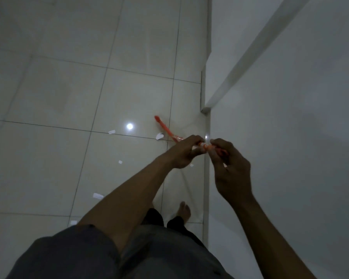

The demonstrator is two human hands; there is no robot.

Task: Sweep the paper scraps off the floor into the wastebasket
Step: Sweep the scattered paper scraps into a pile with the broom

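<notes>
Left hand (pixel 184 152) and right hand (pixel 230 164) grip the orange handle (pixel 205 146), paper scraps (pixel 111 131) scattered to their left.

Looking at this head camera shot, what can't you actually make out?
1. Wastebasket: nowhere in the head view, outside the frame.
2. Orange tool: the left hand and right hand grip it and cover its near part; the far end is small and dim, so its type is unclear.
3. Paper scrap near the bottom: partly hidden by the left arm.
4. Foot: partly hidden by dark clothing.
</notes>
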